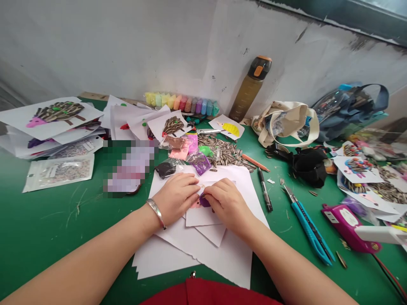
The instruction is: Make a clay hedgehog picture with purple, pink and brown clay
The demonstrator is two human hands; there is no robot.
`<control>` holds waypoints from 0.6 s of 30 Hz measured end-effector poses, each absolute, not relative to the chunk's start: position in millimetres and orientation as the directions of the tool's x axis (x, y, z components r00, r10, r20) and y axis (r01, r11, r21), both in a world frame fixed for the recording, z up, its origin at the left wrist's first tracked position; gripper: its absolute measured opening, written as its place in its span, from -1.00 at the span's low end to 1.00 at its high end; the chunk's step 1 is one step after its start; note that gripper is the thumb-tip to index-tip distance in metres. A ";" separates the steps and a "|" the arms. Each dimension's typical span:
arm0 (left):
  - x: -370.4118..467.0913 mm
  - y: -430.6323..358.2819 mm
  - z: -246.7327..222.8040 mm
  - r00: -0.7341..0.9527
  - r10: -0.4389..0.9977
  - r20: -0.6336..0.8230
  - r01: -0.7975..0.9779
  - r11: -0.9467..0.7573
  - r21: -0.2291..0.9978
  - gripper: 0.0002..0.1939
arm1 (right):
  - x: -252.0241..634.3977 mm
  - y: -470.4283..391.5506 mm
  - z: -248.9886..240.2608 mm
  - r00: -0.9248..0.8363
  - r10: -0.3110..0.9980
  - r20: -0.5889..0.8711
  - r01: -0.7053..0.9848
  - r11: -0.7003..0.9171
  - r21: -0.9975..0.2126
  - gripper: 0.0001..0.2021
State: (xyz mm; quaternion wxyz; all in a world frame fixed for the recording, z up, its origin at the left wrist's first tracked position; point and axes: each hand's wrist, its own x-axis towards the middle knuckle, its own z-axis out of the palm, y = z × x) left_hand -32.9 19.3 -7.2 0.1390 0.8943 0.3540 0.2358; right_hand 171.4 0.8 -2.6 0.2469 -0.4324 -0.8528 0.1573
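Observation:
My left hand (176,198), with a silver bracelet at its wrist, lies flat on a small white card (203,218), its fingers reaching the edge of a pink clay patch (196,202). The fingers of my right hand (225,203) are pinched together over a purple clay patch (204,201) joined to the pink one. Whatever is between those fingertips is too hidden to make out. Under the card are more white sheets (235,256). A pile of striped sunflower seeds (227,151) lies behind my hands, beside small bags of purple clay (199,162) and black clay (168,168).
Right of the paper are a black pen (265,190), a blue utility knife (310,228) and a magenta device (351,226). A brown bottle (249,91) stands by the wall. Finished seed pictures (59,112) are stacked at the left, near a blurred-out object (131,167).

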 end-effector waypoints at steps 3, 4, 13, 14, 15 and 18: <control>-32.0 19.1 -5.9 0.638 0.696 0.329 0.563 -0.714 0.417 -0.76 | 170.9 1.2 -5.1 -0.513 0.814 0.274 0.672 0.579 -0.461 -0.79; -31.7 18.9 -5.3 0.637 0.697 0.329 0.563 -0.713 0.418 -0.76 | 170.6 1.2 -5.8 -0.513 0.813 0.275 0.676 0.580 -0.455 -0.79; -28.6 17.6 -6.8 0.617 0.725 0.307 0.584 -0.683 0.439 -0.81 | 166.9 1.6 -9.1 -0.541 0.784 0.306 0.682 0.621 -0.386 -0.78; -28.1 17.9 -7.2 0.613 0.729 0.305 0.587 -0.678 0.443 -0.82 | 166.5 1.5 -9.3 -0.541 0.780 0.313 0.681 0.625 -0.380 -0.77; -27.7 18.2 -7.6 0.607 0.734 0.303 0.590 -0.672 0.448 -0.82 | 166.0 1.4 -9.4 -0.542 0.778 0.319 0.681 0.629 -0.375 -0.77; -26.8 18.7 -8.0 0.591 0.751 0.296 0.599 -0.653 0.463 -0.83 | 165.0 0.8 -9.4 -0.541 0.778 0.320 0.686 0.628 -0.366 -0.75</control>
